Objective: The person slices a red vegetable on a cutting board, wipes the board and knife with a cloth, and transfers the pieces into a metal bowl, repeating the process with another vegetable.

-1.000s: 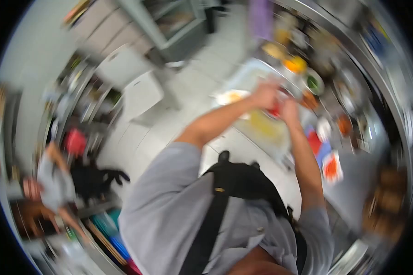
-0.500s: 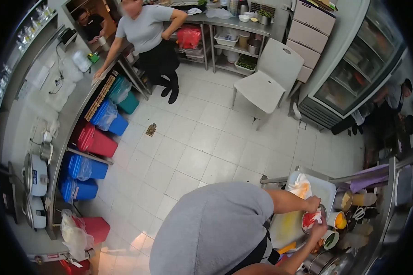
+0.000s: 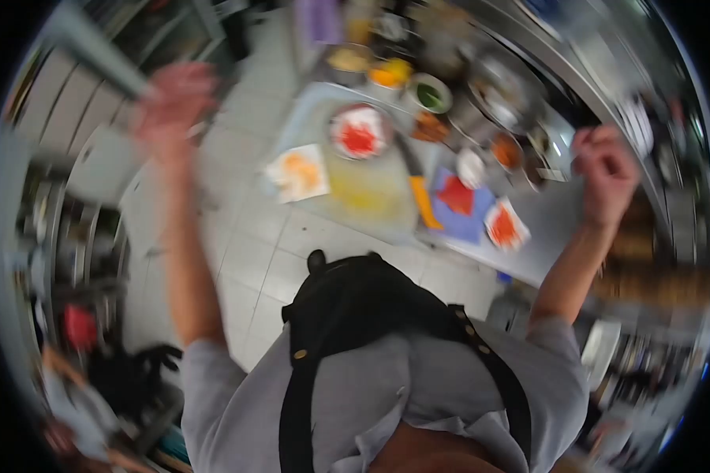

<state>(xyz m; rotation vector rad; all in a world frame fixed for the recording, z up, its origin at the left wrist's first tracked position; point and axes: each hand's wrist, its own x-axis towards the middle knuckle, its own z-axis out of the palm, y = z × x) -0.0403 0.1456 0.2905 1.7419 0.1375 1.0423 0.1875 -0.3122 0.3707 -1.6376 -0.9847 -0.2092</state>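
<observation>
My left hand is raised at the upper left, away from the worktop and smeared by motion, so its fingers do not show clearly. At the right, my right hand is held up near the metal shelf with its fingers curled in; nothing shows in it. Between them, a round bowl with white paper and red food stands on the cutting board. White paper stained orange lies to its left. Right of the bowl is a knife with a yellow handle.
Behind the board stand a container of orange food, a bowl of greens and a large metal pot. A blue-purple cloth and paper with red-orange food lie at the right. Another person is at the lower left.
Both hands have come off the bowl and moved up and apart, one to each side. The view has swung round so the worktop is in front of me.
</observation>
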